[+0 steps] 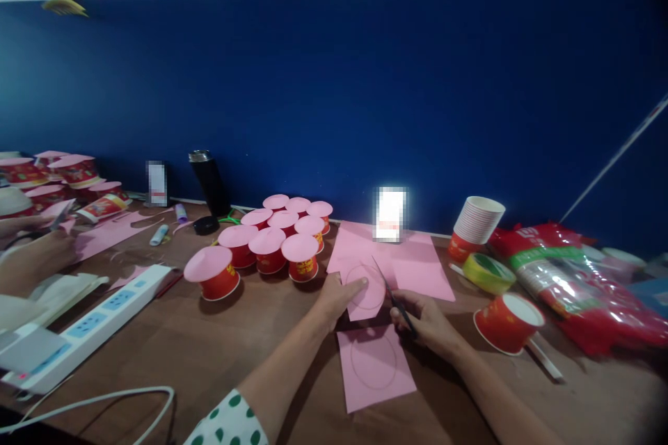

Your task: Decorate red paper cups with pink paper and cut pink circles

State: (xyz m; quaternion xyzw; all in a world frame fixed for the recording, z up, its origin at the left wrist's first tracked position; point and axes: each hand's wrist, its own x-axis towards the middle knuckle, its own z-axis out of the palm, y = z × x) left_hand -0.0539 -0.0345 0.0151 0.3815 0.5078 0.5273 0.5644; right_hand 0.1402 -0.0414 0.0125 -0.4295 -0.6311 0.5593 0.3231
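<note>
My left hand (339, 300) grips a piece of pink paper (368, 297) with a circle drawn on it, thumb on top. Black-handled scissors (401, 311) are in my right hand (425, 323), their blades at the right edge of that piece. Just below, on the brown table, lies a pink square (374, 370) with another drawn circle. Larger pink sheets (422, 265) rest behind my hands. To the left stands a group of red paper cups (218, 281) turned upside down, each topped with a pink paper disc (209, 263).
A stack of white paper cups (479, 219), yellow-green tape (488, 273), a red cup (509, 323) and a red plastic package (568, 278) are at right. A power strip (99, 323), black bottle (209, 184) and another person's hands (44, 254) are at left. A blurred bright phone-like screen (390, 214) leans against the blue partition (334, 97).
</note>
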